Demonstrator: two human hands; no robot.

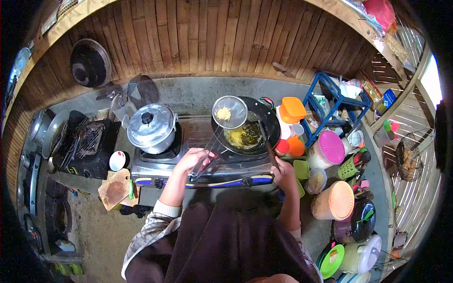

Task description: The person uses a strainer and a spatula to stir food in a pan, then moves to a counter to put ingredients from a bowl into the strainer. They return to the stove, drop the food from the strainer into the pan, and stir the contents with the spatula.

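- Silvery wire mesh forms the round strainer (238, 107), which sits over the left part of the dark wok (274, 126), with a small heap of pale yellow crumbs (223, 114) in its bowl.
- The strainer looks light and a little springy; its thin wire handle is likely the place to hold it, well back from the hot-looking rim, as the fine mesh could dent if pinched.
- The left hand (190, 162) has its fingers curled nearly closed around the handle end; something red and black shows beside them, too covered to identify.
- The right hand (285, 176) wraps its fingers around the dark handle of a long utensil (269, 147), whose far end reaches into the wok; the handle seems stiff and is best held low, near its end. Its exact tip shape is hard to tell.
- The wok is deep, round and blackened, probably heavy, with glossy yellowish oil (255, 140) that would make wetted surfaces slippery.
- The crumbs look dry, grainy and fragile, apt to scatter if the strainer tips.
- Smooth, shiny metal covers the stove (196, 134); a dull aluminium pot (151, 130) with a domed lid and black knob stands on its left side.
- Ribbed, brown bamboo slats line the wall (188, 40) behind.
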